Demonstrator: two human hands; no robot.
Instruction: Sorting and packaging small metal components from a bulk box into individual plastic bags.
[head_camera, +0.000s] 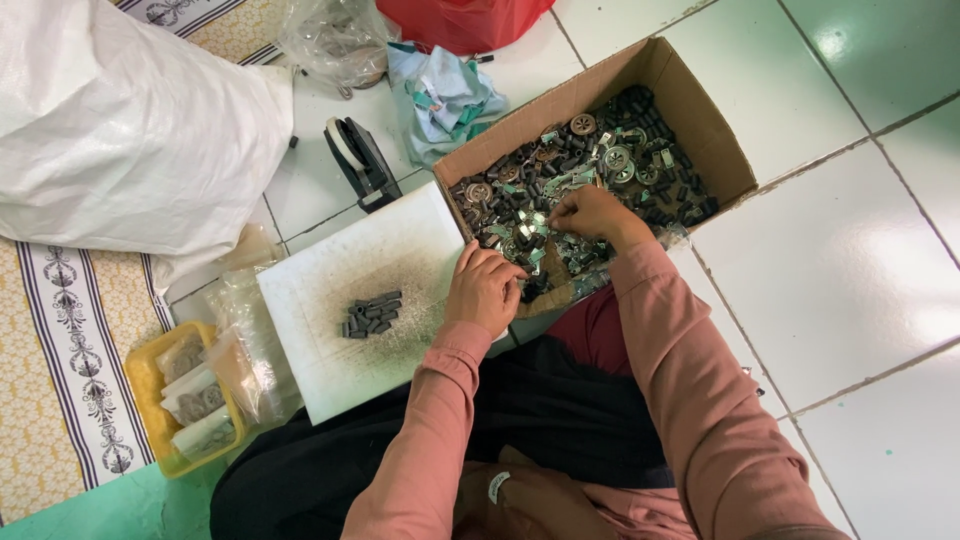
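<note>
Head view shows the right hand (590, 215) pinched among small metal parts (560, 190) inside the cardboard box (700, 110), apparently gripping one, though that is too small to confirm. Left hand (485, 290) rests curled at the box's edge, its hold unclear; dark cylinders (370, 313) lie on the white board (340, 370) left of it.

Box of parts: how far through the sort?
Done: only a small pile of dark pieces lies on the white board. In hand: right hand picks inside the box; left hand rests at its edge. Left: the box looks mostly full of mixed parts.
</note>
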